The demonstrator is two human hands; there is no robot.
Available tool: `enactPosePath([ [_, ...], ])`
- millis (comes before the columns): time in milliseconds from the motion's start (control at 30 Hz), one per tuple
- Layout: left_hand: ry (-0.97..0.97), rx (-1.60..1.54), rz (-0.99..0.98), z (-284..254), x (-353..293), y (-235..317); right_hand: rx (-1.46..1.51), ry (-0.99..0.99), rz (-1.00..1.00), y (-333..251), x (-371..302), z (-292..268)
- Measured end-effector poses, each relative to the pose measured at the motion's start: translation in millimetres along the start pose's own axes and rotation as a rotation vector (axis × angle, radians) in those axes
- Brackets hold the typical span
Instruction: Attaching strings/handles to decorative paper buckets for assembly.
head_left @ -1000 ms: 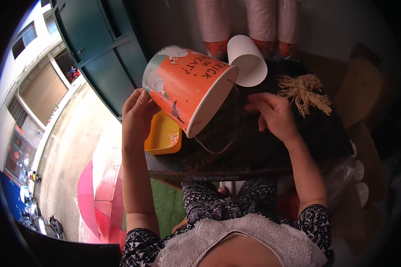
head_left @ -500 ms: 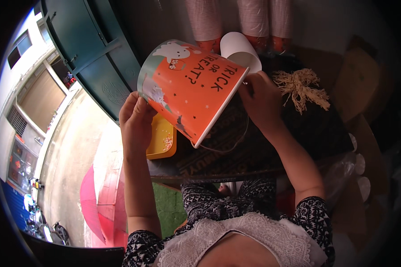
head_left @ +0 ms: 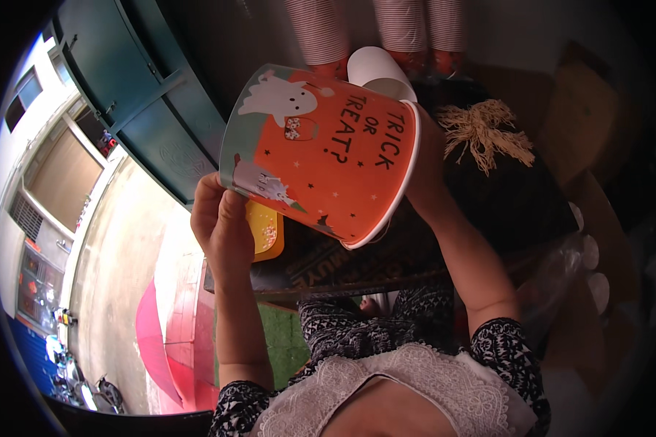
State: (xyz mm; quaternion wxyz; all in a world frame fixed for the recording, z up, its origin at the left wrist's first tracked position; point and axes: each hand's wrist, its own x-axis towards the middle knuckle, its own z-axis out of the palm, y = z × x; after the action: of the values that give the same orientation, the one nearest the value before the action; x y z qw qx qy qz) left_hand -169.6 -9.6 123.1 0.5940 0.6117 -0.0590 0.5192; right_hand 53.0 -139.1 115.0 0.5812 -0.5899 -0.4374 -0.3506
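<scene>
A large orange paper bucket (head_left: 321, 156) with white ghost pictures and a teal base is raised close to my face, tilted with its open mouth to the lower right. My left hand (head_left: 222, 222) grips its base end on the left side. My right hand (head_left: 424, 171) holds the rim on the right, its fingers partly hidden behind the bucket. A white paper cup (head_left: 379, 69) pokes out just behind the bucket's top edge.
A dark table (head_left: 503, 197) lies below with a straw-coloured tassel (head_left: 488, 131) and a yellow tray (head_left: 264, 231). Stacks of pink ribbed cups (head_left: 317, 29) stand at the far edge. A teal door (head_left: 142, 95) is at the left, brown cardboard (head_left: 583, 116) at the right.
The bucket has been lifted up and nearer to the camera. My right hand moved from the table onto its rim. The left hand rose with the base.
</scene>
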Motion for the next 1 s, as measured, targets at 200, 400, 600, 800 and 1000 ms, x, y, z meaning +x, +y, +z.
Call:
enactPosePath([
  [200,-0.004,-0.073,-0.086,-5,2,2,0.174,0.045,0.063,5,2,1],
  [400,-0.039,-0.196,-0.325,-28,19,2,0.355,-0.248,0.131,-1,0,-21],
  [600,-0.086,-0.209,-0.414,-60,27,-16,0.6,-0.548,0.256,0,4,-32],
  [800,0.046,-0.159,-0.319,-41,32,-18,0.096,-0.169,0.009,-5,-3,-23],
  [1000,0.063,-0.102,-0.297,-36,35,-20,0.618,-0.536,0.064,-44,-15,-24],
])
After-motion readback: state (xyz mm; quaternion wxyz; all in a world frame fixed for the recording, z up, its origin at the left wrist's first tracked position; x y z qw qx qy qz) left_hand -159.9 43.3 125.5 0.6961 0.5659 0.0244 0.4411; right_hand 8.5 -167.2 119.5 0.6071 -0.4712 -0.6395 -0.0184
